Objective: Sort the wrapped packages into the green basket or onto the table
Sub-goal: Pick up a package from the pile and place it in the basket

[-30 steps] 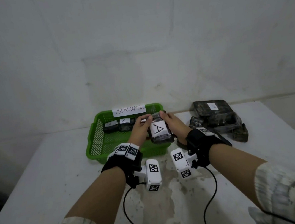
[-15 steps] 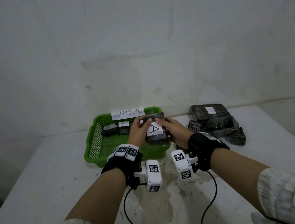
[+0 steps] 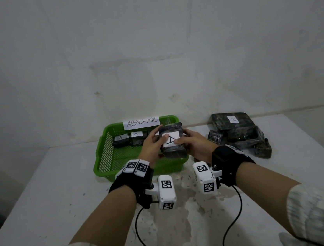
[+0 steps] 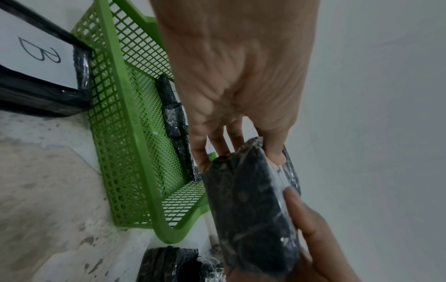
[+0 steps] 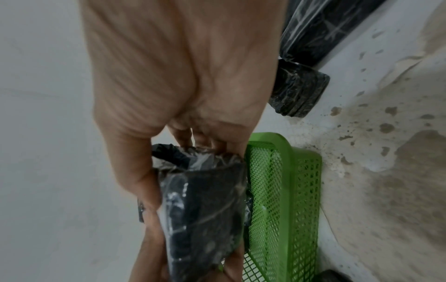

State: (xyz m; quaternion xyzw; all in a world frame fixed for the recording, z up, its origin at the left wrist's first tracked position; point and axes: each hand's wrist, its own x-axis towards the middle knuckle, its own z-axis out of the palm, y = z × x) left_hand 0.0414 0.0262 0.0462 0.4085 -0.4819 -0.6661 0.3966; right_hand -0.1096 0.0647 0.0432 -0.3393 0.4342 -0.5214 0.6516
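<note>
Package (image 3: 172, 142) clamped between left hand (image 3: 149, 146) and right hand (image 3: 195, 144), label partly under thumbs.

Pale, mottled grey-white sleeves (image 3: 321, 211) are pushed up the forearms. Each wrist wears a black strap (image 3: 231, 162) carrying a white boxy camera unit (image 3: 166, 191) (printed with square black-and-white markers), and a black cable (image 3: 138, 228) trails from each.
</note>
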